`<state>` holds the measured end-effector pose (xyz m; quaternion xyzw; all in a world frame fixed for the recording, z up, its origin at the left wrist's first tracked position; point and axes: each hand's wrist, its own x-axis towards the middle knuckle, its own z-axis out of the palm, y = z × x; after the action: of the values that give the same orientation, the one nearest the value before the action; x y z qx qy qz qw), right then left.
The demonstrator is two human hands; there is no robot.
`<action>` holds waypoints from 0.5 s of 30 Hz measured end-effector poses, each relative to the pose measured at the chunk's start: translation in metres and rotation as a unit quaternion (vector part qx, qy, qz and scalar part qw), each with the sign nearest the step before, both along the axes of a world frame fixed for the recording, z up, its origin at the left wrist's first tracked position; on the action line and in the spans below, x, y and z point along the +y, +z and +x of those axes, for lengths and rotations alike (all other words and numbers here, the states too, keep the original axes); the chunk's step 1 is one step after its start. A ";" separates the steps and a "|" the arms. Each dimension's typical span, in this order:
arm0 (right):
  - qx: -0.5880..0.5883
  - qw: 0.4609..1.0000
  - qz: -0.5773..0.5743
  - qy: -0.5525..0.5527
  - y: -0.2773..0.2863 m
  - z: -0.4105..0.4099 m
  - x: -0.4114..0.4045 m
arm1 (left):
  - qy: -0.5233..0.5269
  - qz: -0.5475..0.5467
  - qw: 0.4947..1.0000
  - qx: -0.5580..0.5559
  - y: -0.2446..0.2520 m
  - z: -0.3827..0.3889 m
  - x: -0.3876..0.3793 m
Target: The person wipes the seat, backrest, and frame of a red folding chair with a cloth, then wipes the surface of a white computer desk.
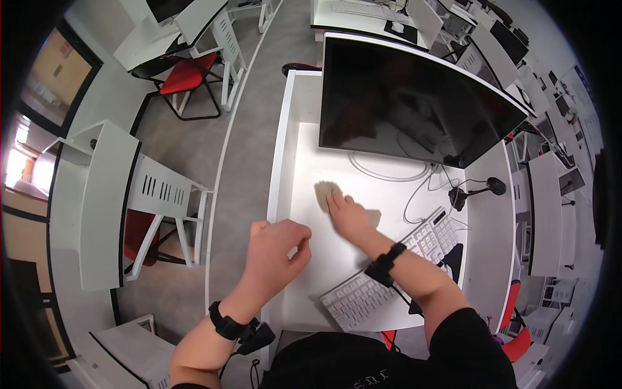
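My right hand (pixel 351 218) presses a beige cloth (pixel 324 195) onto the white desktop (pixel 311 165). Part of the cloth sticks out on either side of the hand. Above the left side panel of the desk, my left hand (pixel 278 254) is curled into a loose fist, and no object shows in it. A white keyboard (pixel 357 304) lies slantwise under my right forearm, which hides its middle. At the back stands a black-screened monitor (pixel 408 102) on a ring-shaped base (pixel 384 176).
Cables (pixel 413 206) run between the monitor and a black gooseneck microphone (pixel 457 198) on the right. Raised panels (pixel 279 155) border the desk. Left across the grey floor (pixel 248 141) are another desk (pixel 109 209) and a red chair (pixel 189 78).
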<state>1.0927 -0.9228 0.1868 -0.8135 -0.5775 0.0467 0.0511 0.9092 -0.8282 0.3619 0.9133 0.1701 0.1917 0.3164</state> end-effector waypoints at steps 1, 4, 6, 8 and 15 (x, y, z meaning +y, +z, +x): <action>0.019 1.000 -0.004 0.012 0.004 -0.009 -0.013 | 0.015 -0.010 0.999 -0.028 -0.002 -0.002 0.000; 0.021 0.999 -0.026 0.034 0.006 -0.015 -0.033 | 0.065 -0.125 0.985 -0.096 -0.004 -0.009 0.001; 0.008 0.998 -0.044 0.047 0.013 -0.013 -0.033 | 0.091 -0.223 0.963 -0.124 -0.006 -0.022 0.006; -0.027 0.997 0.033 0.070 0.029 -0.013 -0.027 | 0.116 -0.375 0.905 -0.161 -0.002 -0.042 0.013; 0.091 0.994 0.055 0.020 0.015 -0.014 -0.014 | 0.194 -0.521 0.811 -0.180 -0.009 -0.091 0.028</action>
<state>1.0784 -0.9366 0.2014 -0.7898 -0.5885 0.0901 0.1475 0.8181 -0.8001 0.3531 0.5083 0.3584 0.2928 0.7263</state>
